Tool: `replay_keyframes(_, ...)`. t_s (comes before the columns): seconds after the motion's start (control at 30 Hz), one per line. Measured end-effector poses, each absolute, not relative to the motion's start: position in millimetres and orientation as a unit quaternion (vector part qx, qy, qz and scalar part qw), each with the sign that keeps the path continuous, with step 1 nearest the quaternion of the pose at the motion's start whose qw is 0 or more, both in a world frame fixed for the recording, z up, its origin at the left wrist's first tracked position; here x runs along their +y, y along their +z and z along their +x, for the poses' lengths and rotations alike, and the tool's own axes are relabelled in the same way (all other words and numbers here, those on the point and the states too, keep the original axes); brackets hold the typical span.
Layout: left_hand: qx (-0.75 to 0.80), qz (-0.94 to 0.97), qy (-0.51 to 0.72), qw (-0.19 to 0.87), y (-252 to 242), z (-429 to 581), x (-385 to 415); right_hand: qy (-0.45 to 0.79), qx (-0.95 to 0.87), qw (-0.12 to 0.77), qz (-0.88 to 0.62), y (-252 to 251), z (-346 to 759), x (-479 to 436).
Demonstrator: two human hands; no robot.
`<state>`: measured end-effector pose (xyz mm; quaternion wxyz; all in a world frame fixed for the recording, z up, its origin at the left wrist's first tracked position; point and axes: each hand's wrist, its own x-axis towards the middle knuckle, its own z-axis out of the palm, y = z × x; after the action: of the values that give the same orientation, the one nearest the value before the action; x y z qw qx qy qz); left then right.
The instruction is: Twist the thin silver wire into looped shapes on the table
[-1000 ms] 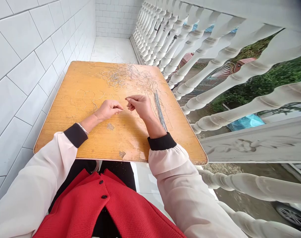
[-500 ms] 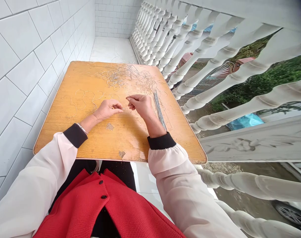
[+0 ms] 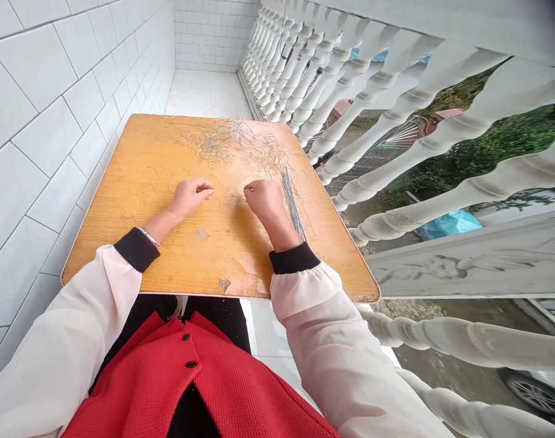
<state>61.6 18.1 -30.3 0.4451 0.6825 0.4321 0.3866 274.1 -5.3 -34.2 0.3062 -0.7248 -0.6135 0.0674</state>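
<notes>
Head view: left hand [image 3: 190, 198] and right hand [image 3: 263, 201] clenched over a table [image 3: 99, 255], wire tangle [image 3: 232, 143] beyond.
Left hand near wire loops [image 3: 161, 181], right just beside straight wires [image 3: 292, 204]; any grasp cannot be told.

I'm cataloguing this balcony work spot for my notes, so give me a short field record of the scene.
Surface: scuffed yellow-orange wooden tabletop
Left hand: curled, nearest loose thin wire loops
Right hand: curled, beside straight silver wire bundle
Pile: tangled thin silver wire
Surroundings: white tiled wall, white balustrade
</notes>
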Motion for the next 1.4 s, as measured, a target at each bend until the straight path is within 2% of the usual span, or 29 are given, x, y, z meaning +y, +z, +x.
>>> replay_keyframes(0.2, 0.473, 0.639, 0.411, 0.446, -9, 64, 35, 0.019, -0.665, 0.214, -0.715, -27, 259, -12)
replay_keyframes(0.33, 0.468, 0.679, 0.377, 0.422, 14, 84, 61, 0.007, -0.699, 0.204, -0.686, -18, 247, -21)
replay_keyframes(0.47, 0.460, 0.684, 0.291, 0.486, 35, 103, 74, 0.058, -0.695, 0.233, -0.678, -12, 252, -25)
replay_keyframes(0.67, 0.415, 0.653, 0.290, 0.563, 36, 113, 78, 0.319, -0.569, 0.373, -0.660, -12, 271, -17)
replay_keyframes(0.8, 0.386, 0.629, 0.279, 0.614, 25, 118, 83, 0.419, -0.511, 0.417, -0.624, -17, 279, -11)
replay_keyframes(0.93, 0.355, 0.626, 0.264, 0.642, 17, 122, 89, 0.445, -0.501, 0.426, -0.608, -21, 283, -11)
replay_keyframes(1.2, 0.395, 0.634, 0.258, 0.613, 14, 129, 87, 0.413, -0.496, 0.435, -0.628, -25, 276, -9)
replay_keyframes(1.4, 0.406, 0.633, 0.252, 0.609, 11, 130, 86, 0.462, -0.464, 0.458, -0.601, -24, 270, -14)
